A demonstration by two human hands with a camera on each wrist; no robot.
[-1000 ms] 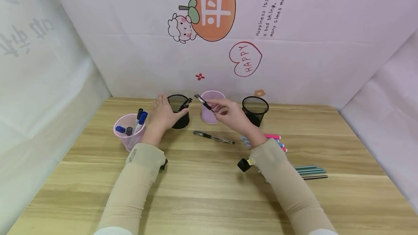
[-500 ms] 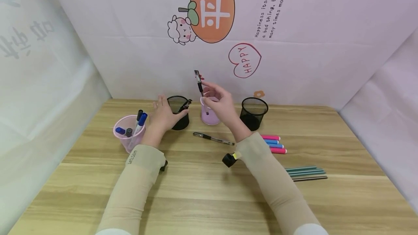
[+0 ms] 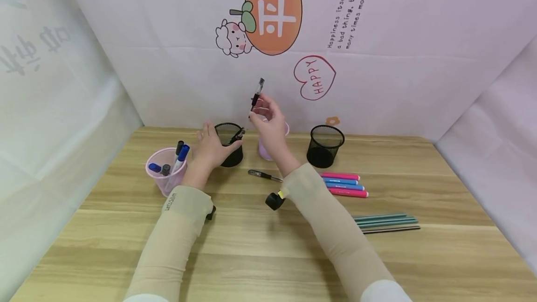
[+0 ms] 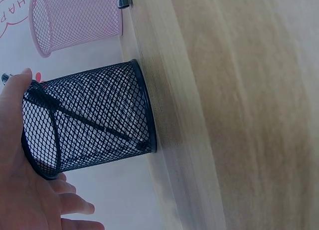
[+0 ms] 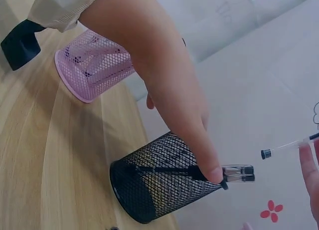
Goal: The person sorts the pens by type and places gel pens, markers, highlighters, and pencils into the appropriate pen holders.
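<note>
My left hand [image 3: 211,148] grips the black mesh pen holder [image 4: 99,117] near its rim, thumb on the near side and fingers round the far side. Inside leans at least one black gel pen [image 5: 239,173], its clear capped end sticking out beside the thumb. Just to the right and above, my right hand [image 3: 270,129] pinches another black gel pen [image 3: 256,97] between thumb and fingers. This pen stands nearly upright, capped end up, in the air. One more gel pen [image 3: 261,174] lies on the table, partly hidden by the right forearm.
A pink mesh holder [image 3: 161,183] with several markers stands at left. Another pink holder [image 3: 264,151] is partly hidden behind the right hand. Farther right is a second black holder [image 3: 323,150]. Pink and blue markers [image 3: 344,186] and thin green sticks [image 3: 390,220] lie at right.
My right hand has moved left and upward from in front of the pink holder, and its pen has swung from slanted to nearly upright. The left hand has stayed at the black holder.
</note>
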